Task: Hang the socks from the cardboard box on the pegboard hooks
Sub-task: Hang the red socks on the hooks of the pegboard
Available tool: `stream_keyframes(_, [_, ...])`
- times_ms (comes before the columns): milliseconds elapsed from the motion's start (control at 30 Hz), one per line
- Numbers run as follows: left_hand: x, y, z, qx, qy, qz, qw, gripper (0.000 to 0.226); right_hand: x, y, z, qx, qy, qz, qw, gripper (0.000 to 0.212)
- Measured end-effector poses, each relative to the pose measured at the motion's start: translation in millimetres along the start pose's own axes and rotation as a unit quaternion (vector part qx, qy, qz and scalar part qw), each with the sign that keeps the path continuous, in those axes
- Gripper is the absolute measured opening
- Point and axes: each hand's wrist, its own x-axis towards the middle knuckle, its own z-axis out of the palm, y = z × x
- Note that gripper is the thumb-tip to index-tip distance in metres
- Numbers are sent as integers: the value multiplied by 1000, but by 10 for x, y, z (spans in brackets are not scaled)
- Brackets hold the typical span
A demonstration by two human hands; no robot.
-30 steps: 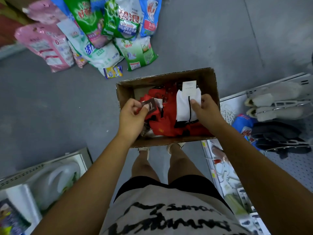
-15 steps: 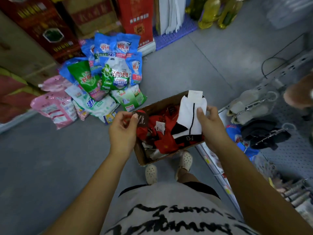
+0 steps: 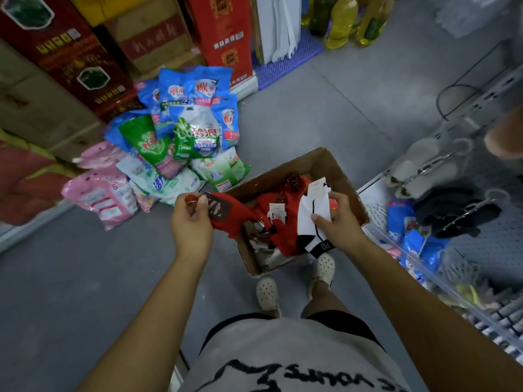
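1. Pinching the dark-labelled end of a red sock pair [image 3: 236, 215], the left hand [image 3: 192, 224] is curling its fingers [image 3: 202, 204] tightly round it. It is holding that end just outside the 9 o'clock wall of the cardboard box [image 3: 332, 168], while the other end is trailing down inside.
2. The right hand [image 3: 338, 223] is gripping a white sock pair [image 3: 307, 212] with black trim. Its fingers [image 3: 317, 219] are closing across the front with the thumb above, and it is holding the pair over the box's 3 o'clock half.
3. The box is sitting on the floor [image 3: 85, 278] at 12 o'clock from the person's feet, carrying more red socks and loose card tags.
4. The pegboard [image 3: 503, 233] is standing at 3 o'clock, and its hooks [image 3: 433, 165] are already bearing pale and dark socks.
5. Detergent bags [image 3: 195, 137] are lying in a heap at 11 o'clock.
6. Risks, as I am judging them:
   - The trailing red end is lying among its neighbours, so a quick lift could be dragging other pairs out onto the floor.
   - With both hands loaded, threading one pair onto a hook one-handed could be letting the other slip.
   - The nearest hooks are looking crowded, so pushing a new pair on could be knocking hung socks loose.
   - I cannot tell whether either card has a hanging hole.
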Motion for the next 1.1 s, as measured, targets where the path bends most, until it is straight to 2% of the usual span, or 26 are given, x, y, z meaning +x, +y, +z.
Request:
stream_keyframes(67, [75, -170, -65, -17, 27, -52, 998, 21, 174, 39, 66, -53, -14, -9, 998, 63])
stream_keyframes(200, [189, -476, -123, -16, 75, -107, 991, 18, 578, 135, 234, -121, -29, -22, 992, 59])
stream_keyframes(300, [232, -640, -118, -28, 111, -144, 983, 16, 776, 152, 401, -269, 72, -86, 956, 48])
stream_keyframes(333, [235, -678, -113, -39, 123, -162, 978, 12, 804, 114, 473, -281, 70, -128, 948, 44])
stream_keyframes(400, [240, -768, -105, -80, 154, -199, 965, 8, 880, 81, 652, -257, -19, -186, 948, 36])
stream_keyframes(467, [264, -905, -110, -137, 184, -240, 943, 14, 968, 88, 842, -235, -136, -162, 949, 36])
stream_keyframes(533, [308, -1026, -89, -201, 200, -290, 914, 23, 1105, 129, 1020, -240, -209, -144, 937, 44])
stream_keyframes(600, [352, -1079, -5, -260, 203, -343, 879, 20, 1274, 210, 1164, -271, -247, -138, 920, 52])
stream_keyframes(667, [388, -1105, 133, -315, 192, -392, 843, 27, 1426, 297, 1283, -293, -270, -120, 909, 55])
stream_keyframes(767, [426, -1144, 357, -351, 178, -432, 811, 31, 1588, 435, 1424, -332, -269, -126, 895, 45])
stream_keyframes(867, [402, -1209, 526, -341, 185, -431, 815, 25, 1660, 526, 1455, -326, -251, -134, 901, 23])
stream_keyframes(1100, [190, -1128, 522, -213, 218, -303, 903, 33, 1564, 430, 995, -189, -205, -107, 954, 30])
